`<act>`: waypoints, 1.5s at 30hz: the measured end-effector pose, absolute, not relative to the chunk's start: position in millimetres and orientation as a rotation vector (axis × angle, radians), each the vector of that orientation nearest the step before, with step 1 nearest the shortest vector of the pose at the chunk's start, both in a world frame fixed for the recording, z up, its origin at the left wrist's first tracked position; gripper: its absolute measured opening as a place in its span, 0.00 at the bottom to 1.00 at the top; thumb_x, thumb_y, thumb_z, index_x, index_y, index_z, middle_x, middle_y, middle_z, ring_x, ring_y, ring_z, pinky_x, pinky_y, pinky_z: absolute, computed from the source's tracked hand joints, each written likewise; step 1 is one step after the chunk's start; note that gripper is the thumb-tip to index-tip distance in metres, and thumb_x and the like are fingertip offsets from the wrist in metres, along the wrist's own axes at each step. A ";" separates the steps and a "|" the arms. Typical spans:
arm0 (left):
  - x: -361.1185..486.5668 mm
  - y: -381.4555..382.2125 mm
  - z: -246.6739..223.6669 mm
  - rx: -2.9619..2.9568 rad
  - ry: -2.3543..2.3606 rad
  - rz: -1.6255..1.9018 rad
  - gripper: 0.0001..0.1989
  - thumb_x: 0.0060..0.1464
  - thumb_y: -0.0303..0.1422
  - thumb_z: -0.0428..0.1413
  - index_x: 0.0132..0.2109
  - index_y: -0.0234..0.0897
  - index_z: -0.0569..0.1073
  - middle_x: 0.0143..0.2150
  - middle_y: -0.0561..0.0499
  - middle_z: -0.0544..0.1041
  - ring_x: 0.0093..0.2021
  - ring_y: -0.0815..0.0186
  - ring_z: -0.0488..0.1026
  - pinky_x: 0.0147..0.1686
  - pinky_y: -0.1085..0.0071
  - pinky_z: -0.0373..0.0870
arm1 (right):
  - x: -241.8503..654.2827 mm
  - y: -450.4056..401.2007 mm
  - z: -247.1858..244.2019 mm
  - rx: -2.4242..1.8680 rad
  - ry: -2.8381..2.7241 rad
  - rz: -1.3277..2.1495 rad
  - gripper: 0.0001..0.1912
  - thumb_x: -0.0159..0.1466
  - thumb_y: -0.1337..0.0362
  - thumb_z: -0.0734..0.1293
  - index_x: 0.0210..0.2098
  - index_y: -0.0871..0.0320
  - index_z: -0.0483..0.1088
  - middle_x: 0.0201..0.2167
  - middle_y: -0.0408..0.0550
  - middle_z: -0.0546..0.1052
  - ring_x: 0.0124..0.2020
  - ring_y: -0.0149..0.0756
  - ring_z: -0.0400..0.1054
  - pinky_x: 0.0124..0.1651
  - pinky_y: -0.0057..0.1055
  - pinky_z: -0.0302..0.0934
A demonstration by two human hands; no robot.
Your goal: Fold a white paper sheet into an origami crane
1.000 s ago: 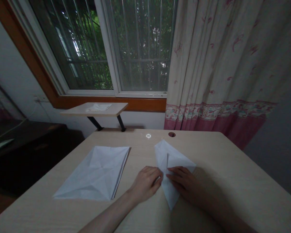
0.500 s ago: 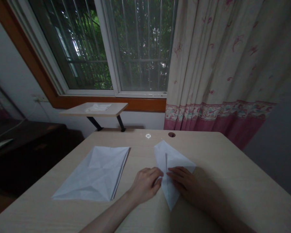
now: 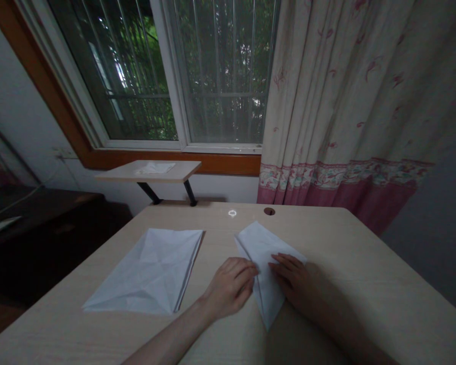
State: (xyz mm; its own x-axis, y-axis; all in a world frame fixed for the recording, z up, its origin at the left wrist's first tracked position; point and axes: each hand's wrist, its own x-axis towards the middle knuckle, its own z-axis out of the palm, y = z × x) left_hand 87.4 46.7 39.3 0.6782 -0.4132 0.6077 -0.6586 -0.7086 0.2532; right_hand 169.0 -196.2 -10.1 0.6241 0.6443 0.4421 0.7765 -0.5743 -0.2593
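A white sheet of thin paper (image 3: pixel 264 243), folded to a kite-like shape, lies on the table in front of me, one point toward me. At its left edge my left hand (image 3: pixel 233 284) is closed, thumb and fingers pinching the paper there. My right hand (image 3: pixel 294 276) rests on the sheet's right half with its fingers stretched out and laid flat. Underneath the top layer, a second layer shows along the upper left edge. To the left of my hands lies a stack of larger white folded sheets (image 3: pixel 148 274), creased across the top.
The pale wooden table (image 3: pixel 213 238) has a round cable hole (image 3: pixel 269 211) near its back edge. A small raised shelf (image 3: pixel 117 175) at the back left carries a crumpled white piece (image 3: pixel 155 168). Behind stand a barred window (image 3: pixel 220 76) and a curtain (image 3: pixel 327 101).
The top layer's edge has moved left from the sheet's middle, covering the slit seen there before. My right hand has shifted slightly right and up; my left hand stays at the left edge.
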 end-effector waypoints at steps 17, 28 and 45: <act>87.2 43.9 38.6 2.741 -1.026 0.551 0.14 0.66 0.40 0.48 0.41 0.38 0.75 0.35 0.49 0.77 0.40 0.60 0.74 0.48 0.61 0.69 | 168.8 -197.6 -15.6 -2.471 -1.209 -0.506 0.21 0.67 0.70 0.58 0.57 0.53 0.71 0.60 0.50 0.71 0.62 0.45 0.63 0.61 0.50 0.62; 85.7 43.5 39.8 2.711 -0.944 0.421 0.15 0.68 0.38 0.46 0.51 0.39 0.74 0.43 0.49 0.82 0.42 0.62 0.79 0.45 0.67 0.74 | 167.2 -197.2 -17.8 -2.471 -1.176 -0.526 0.22 0.68 0.70 0.58 0.58 0.52 0.69 0.60 0.48 0.70 0.62 0.43 0.62 0.62 0.49 0.61; 89.1 46.7 29.2 2.869 -0.630 0.452 0.28 0.58 0.53 0.55 0.57 0.40 0.71 0.59 0.44 0.74 0.59 0.50 0.70 0.57 0.53 0.69 | 157.7 -193.4 2.3 -2.468 -1.165 -0.513 0.17 0.68 0.68 0.60 0.52 0.53 0.74 0.53 0.49 0.77 0.53 0.44 0.70 0.57 0.46 0.64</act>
State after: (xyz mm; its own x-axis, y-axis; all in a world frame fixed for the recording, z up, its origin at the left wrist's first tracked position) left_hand 89.1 46.7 29.2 0.8649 -0.3806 0.3272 -0.4318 -0.8965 0.0986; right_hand 157.7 -193.4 2.3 0.5936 0.6552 0.4672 0.7870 -0.5938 -0.1673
